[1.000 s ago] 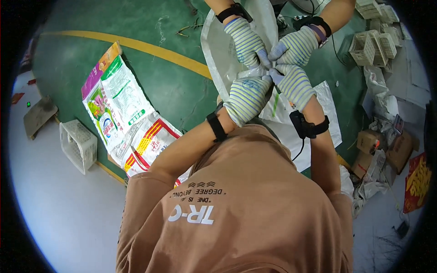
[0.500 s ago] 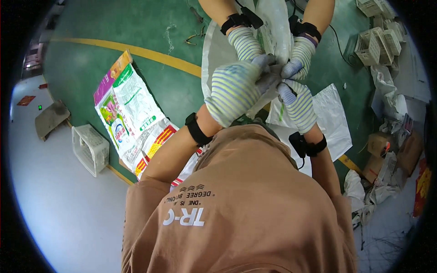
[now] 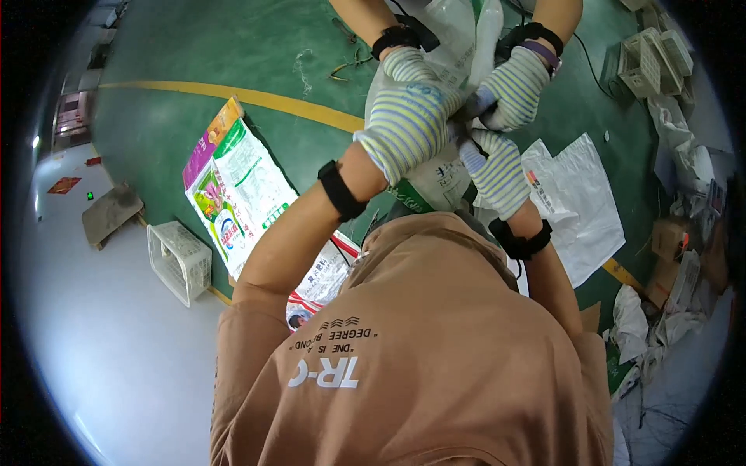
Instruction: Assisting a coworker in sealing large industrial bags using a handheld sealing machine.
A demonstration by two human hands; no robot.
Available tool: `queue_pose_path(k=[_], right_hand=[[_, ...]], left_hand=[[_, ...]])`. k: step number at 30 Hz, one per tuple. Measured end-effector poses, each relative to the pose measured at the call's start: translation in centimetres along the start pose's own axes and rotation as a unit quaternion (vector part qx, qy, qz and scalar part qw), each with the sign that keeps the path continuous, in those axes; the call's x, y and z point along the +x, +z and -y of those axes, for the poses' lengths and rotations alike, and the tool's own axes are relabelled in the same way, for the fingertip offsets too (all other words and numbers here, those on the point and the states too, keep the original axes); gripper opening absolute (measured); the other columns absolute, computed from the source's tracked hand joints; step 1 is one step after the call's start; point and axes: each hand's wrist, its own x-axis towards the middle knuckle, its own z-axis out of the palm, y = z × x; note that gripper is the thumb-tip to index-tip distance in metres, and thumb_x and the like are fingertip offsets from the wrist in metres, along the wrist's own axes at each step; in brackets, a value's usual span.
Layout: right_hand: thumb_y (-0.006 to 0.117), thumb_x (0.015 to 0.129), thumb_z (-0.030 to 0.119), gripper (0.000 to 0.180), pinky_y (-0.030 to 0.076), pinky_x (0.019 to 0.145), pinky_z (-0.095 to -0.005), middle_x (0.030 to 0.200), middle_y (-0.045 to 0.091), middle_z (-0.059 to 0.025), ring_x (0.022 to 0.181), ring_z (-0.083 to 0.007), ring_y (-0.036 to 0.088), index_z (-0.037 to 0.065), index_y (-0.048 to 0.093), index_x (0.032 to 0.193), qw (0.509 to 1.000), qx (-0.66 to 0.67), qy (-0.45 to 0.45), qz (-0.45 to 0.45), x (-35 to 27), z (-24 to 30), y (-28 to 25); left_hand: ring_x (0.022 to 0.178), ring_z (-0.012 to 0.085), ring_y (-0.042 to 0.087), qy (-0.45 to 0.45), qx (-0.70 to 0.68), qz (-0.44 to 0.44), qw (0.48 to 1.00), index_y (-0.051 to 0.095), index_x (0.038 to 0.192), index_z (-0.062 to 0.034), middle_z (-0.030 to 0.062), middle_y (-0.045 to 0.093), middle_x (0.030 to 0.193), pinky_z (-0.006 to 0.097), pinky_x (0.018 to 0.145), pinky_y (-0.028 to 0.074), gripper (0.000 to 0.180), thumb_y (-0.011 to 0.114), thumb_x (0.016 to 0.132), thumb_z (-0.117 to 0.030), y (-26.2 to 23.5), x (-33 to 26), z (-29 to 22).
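Note:
A white plastic sack (image 3: 441,185) with dark and green print is bunched up in front of my chest. My left hand (image 3: 410,130), in a striped knit glove with grey fingers, closes round the gathered part, its fingertips partly hidden. Close beside it my right hand (image 3: 497,172), in the same kind of glove, has its fingers bent against the sack. From the far side reach a co-worker's two gloved hands: one (image 3: 410,66) is mostly behind my left hand, and the other (image 3: 516,89) grips the bunch just beyond my right hand.
Printed bags (image 3: 247,182) lie on the green floor to the left, near a white plastic basket (image 3: 180,262). A flat white sack (image 3: 579,206) lies at right. Stacked crates (image 3: 651,64), cardboard boxes (image 3: 668,241) and crumpled plastic (image 3: 631,322) line the right side.
The view has shifted slightly. My left hand has turned and moved in against the bunched sack, and the co-worker's hand at right has swung outward. More of the sack's print shows below the hands.

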Motion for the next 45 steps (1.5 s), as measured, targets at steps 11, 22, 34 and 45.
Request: queue_pose_path(k=[11, 22, 34, 45], right_hand=[[0.063, 0.09, 0.021, 0.025, 0.052, 0.076, -0.0406, 0.087, 0.07, -0.0223, 0.081, -0.0375, 0.067, -0.004, 0.069, 0.089, 0.996, -0.009, -0.019, -0.082, -0.4, 1.0, 1.6], [0.062, 0.09, 0.022, 0.024, 0.05, 0.065, -0.0349, 0.073, 0.069, -0.0136, 0.067, -0.0245, 0.065, -0.001, 0.069, 0.086, 0.994, 0.082, 0.068, 0.015, 0.5, -0.6, 1.1], [0.068, 0.089, 0.028, 0.032, 0.048, 0.058, -0.035, 0.069, 0.069, -0.0127, 0.059, -0.0218, 0.062, -0.001, 0.071, 0.078, 0.981, 0.152, 0.115, -0.017, 3.7, 3.8, -0.2], [0.065, 0.091, 0.018, 0.022, 0.051, 0.076, -0.0296, 0.089, 0.072, -0.0134, 0.083, -0.0177, 0.067, -0.001, 0.073, 0.098, 0.966, 0.192, 0.171, -0.016, 1.1, 4.3, -0.7]], left_hand=[[0.071, 0.031, 0.069, -0.09, -0.235, -0.033, 0.967, 0.076, 0.096, -0.0091, 0.0131, 0.072, 0.08, 0.035, 0.067, 0.055, 0.026, 0.07, 0.082, -0.03, 1.0, -1.0, 2.1], [0.074, 0.0345, 0.068, 0.036, -0.086, 0.045, 0.995, 0.072, 0.096, -0.0085, 0.0154, 0.071, 0.081, 0.039, 0.064, 0.053, 0.027, 0.067, 0.084, -0.033, 0.2, 1.3, 2.8], [0.076, 0.0276, 0.069, 0.021, -0.394, 0.06, 0.917, 0.074, 0.102, -0.0066, 0.0112, 0.072, 0.081, 0.033, 0.066, 0.054, 0.022, 0.067, 0.085, -0.02, -0.9, -0.1, 5.8], [0.054, 0.012, 0.054, -0.184, -0.719, 0.141, 0.655, 0.066, 0.084, -0.0019, 0.0041, 0.058, 0.063, 0.027, 0.05, 0.04, 0.018, 0.07, 0.088, -0.019, 3.0, -3.7, 4.2]])
